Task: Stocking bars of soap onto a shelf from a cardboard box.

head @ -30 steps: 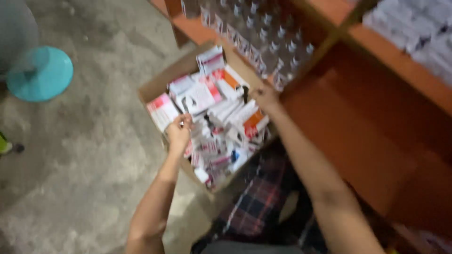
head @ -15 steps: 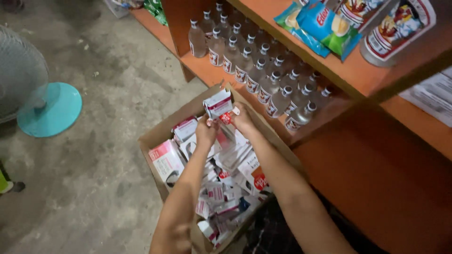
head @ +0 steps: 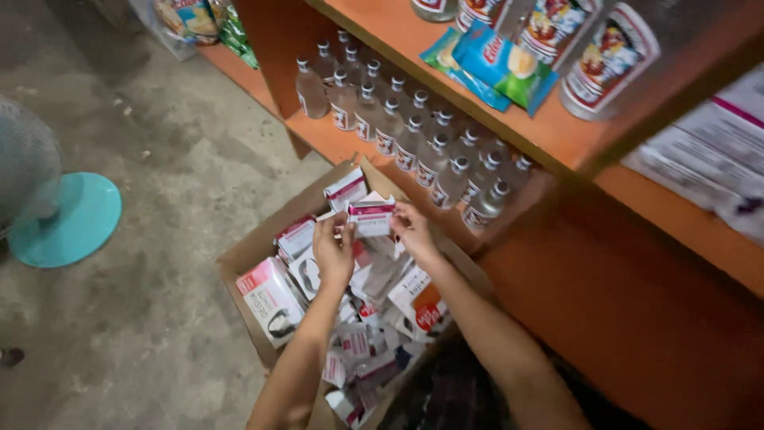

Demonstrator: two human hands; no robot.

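Small red-and-white carton pinched at its ends by left hand and right hand above the cardboard box; best held level; grip even.

**Dim, warm light, soft focus all round**

The scene is lit weakly from above, with an orange cast thrown over the shelf. The small box pinched between the fingers is caught fairly bright, though its print is smeared by motion blur. Below the fingers, the carton contents are sunk in shadow. Left of them the concrete floor is grey and grainy. Above and right, glints are seen on the bottles; things at the frame edges are stretched and blurred.
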